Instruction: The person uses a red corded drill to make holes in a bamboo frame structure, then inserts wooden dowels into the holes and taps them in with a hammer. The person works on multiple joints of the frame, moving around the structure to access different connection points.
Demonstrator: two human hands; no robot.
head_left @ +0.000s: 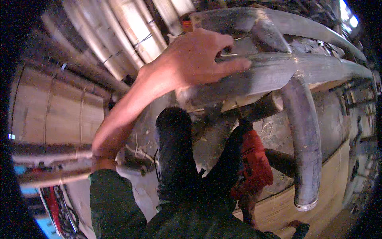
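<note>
My left hand (195, 59) lies over the end of a thick grey bamboo pole (266, 73), its thumb and fingers apart. My right hand (247, 193), low and partly in shadow, grips a red power drill (254, 157). The drill's dark chuck and thin bit point up toward the underside of the pole, by the end of a shorter bamboo piece (274, 101). Whether the bit touches anything I cannot tell. Blur softens the left hand and the pole end.
A second grey pole (310, 26) runs behind the first, joined by a short crosspiece (270, 36). A bamboo leg (304, 147) slants down at the right. Several bamboo poles (99, 36) lean at the upper left. A pale board (286, 207) lies at the lower right.
</note>
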